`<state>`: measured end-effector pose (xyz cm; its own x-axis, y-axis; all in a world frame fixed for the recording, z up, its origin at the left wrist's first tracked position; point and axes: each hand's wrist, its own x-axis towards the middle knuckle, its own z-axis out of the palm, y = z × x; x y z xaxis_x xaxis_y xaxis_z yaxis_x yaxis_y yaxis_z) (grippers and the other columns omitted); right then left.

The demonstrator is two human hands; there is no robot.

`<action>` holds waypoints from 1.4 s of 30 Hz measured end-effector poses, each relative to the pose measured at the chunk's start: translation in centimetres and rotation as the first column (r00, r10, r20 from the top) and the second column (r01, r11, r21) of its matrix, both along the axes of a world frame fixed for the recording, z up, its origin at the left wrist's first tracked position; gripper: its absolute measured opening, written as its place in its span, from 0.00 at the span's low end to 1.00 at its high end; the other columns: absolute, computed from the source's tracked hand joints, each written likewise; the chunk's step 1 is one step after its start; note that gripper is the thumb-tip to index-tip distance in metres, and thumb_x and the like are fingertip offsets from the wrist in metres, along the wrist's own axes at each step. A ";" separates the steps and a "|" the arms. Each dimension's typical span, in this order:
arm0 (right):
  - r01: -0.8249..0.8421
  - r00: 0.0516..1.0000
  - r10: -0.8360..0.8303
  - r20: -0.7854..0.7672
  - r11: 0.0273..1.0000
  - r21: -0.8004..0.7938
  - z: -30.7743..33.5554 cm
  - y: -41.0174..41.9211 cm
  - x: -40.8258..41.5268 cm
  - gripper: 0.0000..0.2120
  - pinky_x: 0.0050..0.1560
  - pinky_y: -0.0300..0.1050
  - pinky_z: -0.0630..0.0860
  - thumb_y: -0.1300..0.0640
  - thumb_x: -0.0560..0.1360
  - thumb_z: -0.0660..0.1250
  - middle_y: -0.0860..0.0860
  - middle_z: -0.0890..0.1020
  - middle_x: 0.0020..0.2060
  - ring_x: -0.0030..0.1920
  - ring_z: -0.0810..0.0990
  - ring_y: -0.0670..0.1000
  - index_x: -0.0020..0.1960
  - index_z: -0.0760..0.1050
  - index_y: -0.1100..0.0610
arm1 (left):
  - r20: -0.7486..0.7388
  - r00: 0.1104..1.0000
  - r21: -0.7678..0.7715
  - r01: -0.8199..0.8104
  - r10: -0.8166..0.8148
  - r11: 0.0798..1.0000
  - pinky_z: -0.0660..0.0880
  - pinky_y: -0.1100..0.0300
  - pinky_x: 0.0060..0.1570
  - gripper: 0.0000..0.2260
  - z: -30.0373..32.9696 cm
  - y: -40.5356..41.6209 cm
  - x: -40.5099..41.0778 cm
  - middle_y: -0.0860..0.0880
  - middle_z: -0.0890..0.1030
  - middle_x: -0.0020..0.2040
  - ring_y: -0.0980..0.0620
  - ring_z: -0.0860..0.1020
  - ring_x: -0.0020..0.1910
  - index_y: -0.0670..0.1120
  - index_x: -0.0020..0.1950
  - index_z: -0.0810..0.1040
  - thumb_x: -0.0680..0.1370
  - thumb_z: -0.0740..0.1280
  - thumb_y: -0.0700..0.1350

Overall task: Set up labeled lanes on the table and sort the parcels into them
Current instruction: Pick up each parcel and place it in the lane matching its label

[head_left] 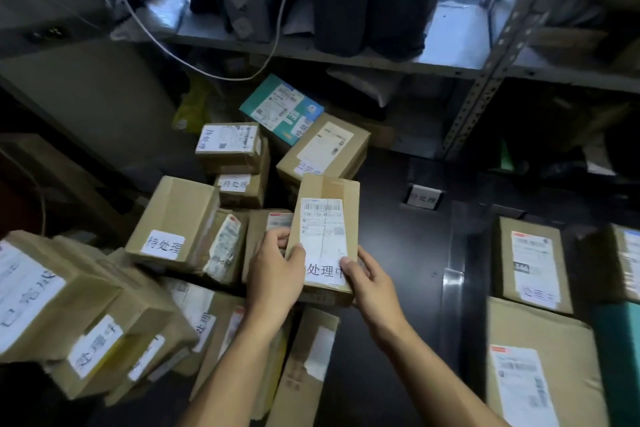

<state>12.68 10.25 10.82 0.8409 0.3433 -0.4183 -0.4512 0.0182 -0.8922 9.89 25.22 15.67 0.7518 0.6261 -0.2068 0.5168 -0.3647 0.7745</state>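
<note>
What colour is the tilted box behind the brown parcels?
Teal box, white labels; head view.

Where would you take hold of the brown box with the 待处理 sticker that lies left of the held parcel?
Probably by the two long side faces of the 待处理 box, coming down from above with the grip across its width. It lies tilted on the pile with its broad top face bare, while neighbouring parcels crowd its lower edges. Both hands, left hand and right hand, are busy with the held parcel.
</note>
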 end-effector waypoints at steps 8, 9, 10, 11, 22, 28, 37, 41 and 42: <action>0.171 0.985 -0.172 0.004 0.974 -0.150 0.6 -14.5 3.3 0.13 0.43 0.40 0.79 0.57 0.77 0.69 0.50 0.87 0.45 0.46 0.86 0.48 0.61 0.73 0.49 | 0.074 0.986 -0.164 0.162 -0.152 0.973 0.72 0.68 0.41 0.10 -1.6 -12.0 3.3 0.55 0.81 0.51 0.62 0.79 0.46 0.54 0.58 0.76 0.78 0.67 0.45; 0.201 0.980 -0.200 0.021 0.964 -0.173 0.8 -16.5 3.8 0.13 0.44 0.39 0.79 0.57 0.77 0.69 0.48 0.87 0.45 0.46 0.86 0.46 0.60 0.74 0.49 | 0.085 0.979 -0.188 0.198 -0.185 0.962 0.72 0.71 0.40 0.10 -1.6 -13.8 4.0 0.57 0.81 0.50 0.65 0.79 0.45 0.54 0.59 0.76 0.78 0.67 0.45; 0.230 0.973 -0.227 0.038 0.954 -0.195 1.1 -18.5 4.3 0.12 0.44 0.38 0.79 0.57 0.77 0.69 0.47 0.87 0.45 0.46 0.85 0.45 0.59 0.74 0.49 | 0.096 0.971 -0.211 0.235 -0.219 0.949 0.71 0.74 0.38 0.10 -1.7 -15.7 4.6 0.59 0.81 0.49 0.68 0.79 0.44 0.55 0.58 0.76 0.78 0.67 0.45; 0.256 0.967 -0.249 0.057 0.943 -0.215 1.3 -20.4 4.8 0.11 0.43 0.36 0.79 0.57 0.77 0.68 0.46 0.86 0.46 0.46 0.85 0.43 0.58 0.74 0.48 | 0.111 0.962 -0.236 0.270 -0.251 0.933 0.71 0.76 0.36 0.10 -1.7 -17.5 5.3 0.62 0.81 0.46 0.71 0.78 0.43 0.56 0.57 0.76 0.78 0.68 0.44; 0.293 0.956 -0.257 0.142 0.810 -0.508 -0.7 -33.5 10.0 0.15 0.54 0.48 0.80 0.52 0.78 0.62 0.43 0.83 0.52 0.51 0.82 0.43 0.63 0.76 0.49 | 0.076 0.870 -0.336 0.482 -0.487 0.809 0.74 0.73 0.36 0.13 -4.8 -30.6 13.2 0.65 0.78 0.45 0.68 0.79 0.43 0.54 0.60 0.75 0.79 0.66 0.41; 0.212 0.977 -0.163 0.136 0.772 -0.600 -3.7 -35.0 10.7 0.16 0.47 0.41 0.76 0.54 0.78 0.60 0.47 0.82 0.56 0.52 0.79 0.45 0.64 0.76 0.50 | -0.108 0.815 -0.274 0.527 -0.570 0.805 0.80 0.52 0.53 0.19 -7.9 -32.5 14.0 0.54 0.80 0.60 0.55 0.78 0.56 0.51 0.68 0.72 0.78 0.66 0.40; 0.181 0.982 -0.104 0.158 0.751 -0.634 -4.5 -35.9 10.4 0.18 0.46 0.40 0.70 0.53 0.78 0.59 0.49 0.81 0.59 0.51 0.76 0.46 0.66 0.74 0.52 | -0.158 0.797 -0.205 0.551 -0.583 0.809 0.81 0.49 0.54 0.20 -8.2 -33.8 13.2 0.51 0.78 0.64 0.51 0.77 0.61 0.51 0.70 0.70 0.79 0.65 0.41; 0.164 0.986 -0.094 0.140 0.727 -0.667 -3.9 -36.0 10.1 0.22 0.50 0.40 0.72 0.51 0.79 0.60 0.53 0.78 0.65 0.56 0.77 0.50 0.72 0.69 0.55 | -0.153 0.804 -0.224 0.539 -0.575 0.812 0.81 0.47 0.52 0.20 -7.7 -33.9 12.8 0.52 0.78 0.64 0.50 0.78 0.60 0.51 0.71 0.69 0.79 0.65 0.41; 0.194 0.980 -0.113 0.161 0.693 -0.694 -3.7 -36.0 10.0 0.24 0.55 0.42 0.72 0.51 0.79 0.61 0.54 0.76 0.68 0.61 0.76 0.53 0.74 0.66 0.56 | -0.145 0.811 -0.231 0.529 -0.567 0.816 0.81 0.48 0.52 0.21 -7.5 -33.8 12.7 0.52 0.78 0.63 0.50 0.78 0.59 0.50 0.71 0.69 0.79 0.64 0.41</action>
